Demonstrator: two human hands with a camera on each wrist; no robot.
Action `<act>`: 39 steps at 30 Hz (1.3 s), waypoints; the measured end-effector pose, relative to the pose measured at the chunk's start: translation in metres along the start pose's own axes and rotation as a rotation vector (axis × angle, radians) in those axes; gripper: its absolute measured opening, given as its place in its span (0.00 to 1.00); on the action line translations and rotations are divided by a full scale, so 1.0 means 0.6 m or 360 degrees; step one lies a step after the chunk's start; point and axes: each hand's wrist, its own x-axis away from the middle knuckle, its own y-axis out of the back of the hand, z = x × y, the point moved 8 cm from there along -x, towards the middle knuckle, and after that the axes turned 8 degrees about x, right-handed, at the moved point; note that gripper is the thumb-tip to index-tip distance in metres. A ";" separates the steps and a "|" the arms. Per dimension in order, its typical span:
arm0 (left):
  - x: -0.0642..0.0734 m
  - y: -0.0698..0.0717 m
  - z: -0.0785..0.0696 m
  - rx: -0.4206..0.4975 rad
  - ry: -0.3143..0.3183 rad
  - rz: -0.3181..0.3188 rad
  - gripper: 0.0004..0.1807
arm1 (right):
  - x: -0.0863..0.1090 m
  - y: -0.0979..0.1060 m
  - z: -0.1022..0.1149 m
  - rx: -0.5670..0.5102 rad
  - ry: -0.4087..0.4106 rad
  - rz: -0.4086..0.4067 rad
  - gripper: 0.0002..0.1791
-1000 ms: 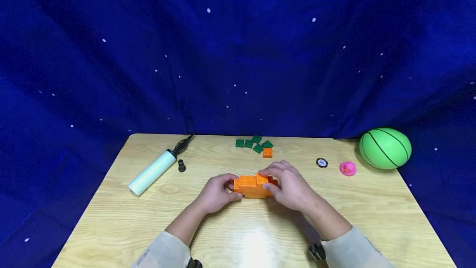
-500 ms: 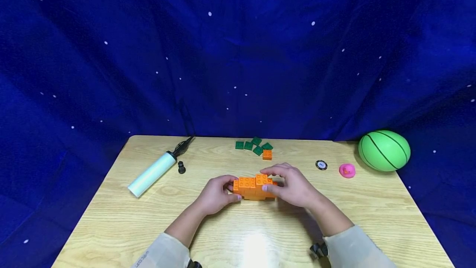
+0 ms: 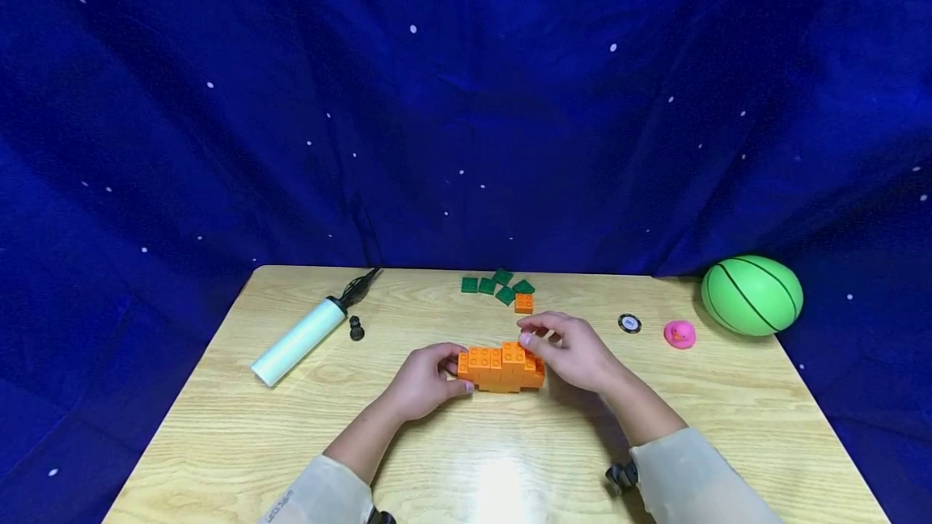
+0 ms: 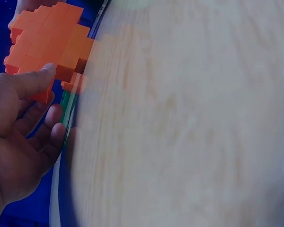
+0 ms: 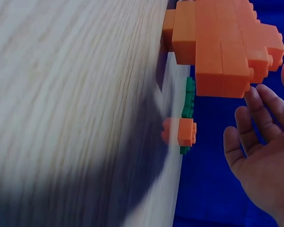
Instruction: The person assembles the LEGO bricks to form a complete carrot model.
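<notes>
An assembly of orange toy building bricks (image 3: pixel 495 370) stands at the middle of the table, stepped at its ends, with studs on top. My left hand (image 3: pixel 422 382) grips its left end, thumb on the near side and fingers behind. In the left wrist view the thumb of that left hand (image 4: pixel 14 137) presses the bricks' side. My right hand (image 3: pixel 571 350) is over the right end, its thumb right at the top brick and its fingers loosely bent. From the right wrist, the right hand (image 5: pixel 270 161) shows a bare palm, holding nothing, beside the orange bricks (image 5: pixel 217 52).
Behind the assembly lie a loose orange brick (image 3: pixel 523 303) and several green bricks (image 3: pixel 486 286). To the left are a pale hand pump (image 3: pixel 300 341) and a black pawn-like piece (image 3: pixel 356 328). A poker chip (image 3: pixel 629 323), pink rubber duck (image 3: pixel 680 335) and green ball (image 3: pixel 752 296) sit right.
The right hand has loosened from the assembly's right end, its thumb rising from the near side to the top. The left hand keeps its grip and the assembly stays in place.
</notes>
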 end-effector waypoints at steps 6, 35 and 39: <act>0.000 -0.002 -0.002 -0.0009 -0.0010 -0.0001 0.24 | -0.012 -0.003 -0.013 -0.0004 -0.0036 -0.0009 0.22; -0.002 -0.003 0.005 -0.0018 0.0014 0.0008 0.25 | -0.080 -0.011 -0.073 0.0103 -0.0165 -0.0147 0.32; -0.001 -0.001 0.006 -0.0021 0.0012 0.0003 0.25 | -0.089 -0.013 -0.079 0.0140 -0.0183 -0.0147 0.35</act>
